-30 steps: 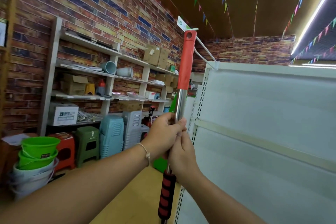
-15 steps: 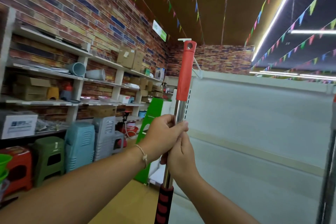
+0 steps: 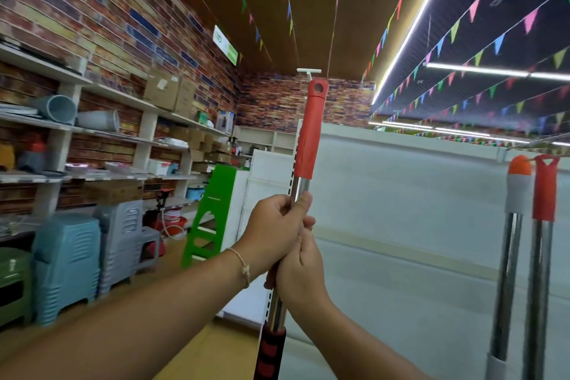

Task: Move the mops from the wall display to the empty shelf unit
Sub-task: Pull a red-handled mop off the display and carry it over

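Note:
I hold a mop handle [image 3: 309, 129] upright in the middle of the view: red plastic top with a hanging hole, steel shaft, red-and-black foam grip lower down. My left hand [image 3: 275, 231] grips the steel shaft just under the red top. Directly below it my right hand [image 3: 300, 268] grips the same shaft. The mop head is out of view. Behind stands the white shelf unit [image 3: 401, 194], its back panel bare. Two more mop handles [image 3: 530, 225] hang from a hook at its right end.
Wall shelves [image 3: 123, 139] with boxes and bins line the brick wall on the left. Stacked plastic stools [image 3: 64, 262] stand on the floor below them. A green stand [image 3: 212, 210] sits beside the white unit's far end. A white hook [image 3: 308, 71] shows just above the handle's top.
The view has swung to the right and up; the two hanging mop handles at the right have come into view. Both hands keep the same grip on the shaft.

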### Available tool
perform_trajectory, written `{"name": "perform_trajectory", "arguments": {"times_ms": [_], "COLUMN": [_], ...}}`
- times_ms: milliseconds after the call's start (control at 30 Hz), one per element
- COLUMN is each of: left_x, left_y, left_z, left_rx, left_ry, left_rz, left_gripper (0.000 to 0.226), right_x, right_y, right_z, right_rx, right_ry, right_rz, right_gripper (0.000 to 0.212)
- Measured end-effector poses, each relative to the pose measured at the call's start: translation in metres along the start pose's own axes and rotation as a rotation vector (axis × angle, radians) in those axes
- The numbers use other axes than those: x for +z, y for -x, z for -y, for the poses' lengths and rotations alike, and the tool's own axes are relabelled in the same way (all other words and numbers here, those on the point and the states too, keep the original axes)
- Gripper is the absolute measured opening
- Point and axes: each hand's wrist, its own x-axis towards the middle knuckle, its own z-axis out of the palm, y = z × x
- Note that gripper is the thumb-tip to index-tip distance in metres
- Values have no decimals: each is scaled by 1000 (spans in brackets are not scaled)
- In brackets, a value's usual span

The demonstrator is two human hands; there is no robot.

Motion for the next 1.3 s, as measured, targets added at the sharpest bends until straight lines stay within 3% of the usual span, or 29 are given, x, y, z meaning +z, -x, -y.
{"name": "perform_trajectory", "arguments": {"times_ms": [400,1300], "left_x": [-5,-6], "left_y": [-6,-38], "left_z": [2,23], "left_rx": [82,-3], "left_ry": [-16,-93], "left_rz": [15,87], "left_gripper": [36,37], "right_x": [9,6], "right_y": [1,-29], "right_z": [3,-26], "right_rx": [0,122], "right_ry": [59,165], "right_rz": [-29,-16], "right_gripper": [28,33]}}
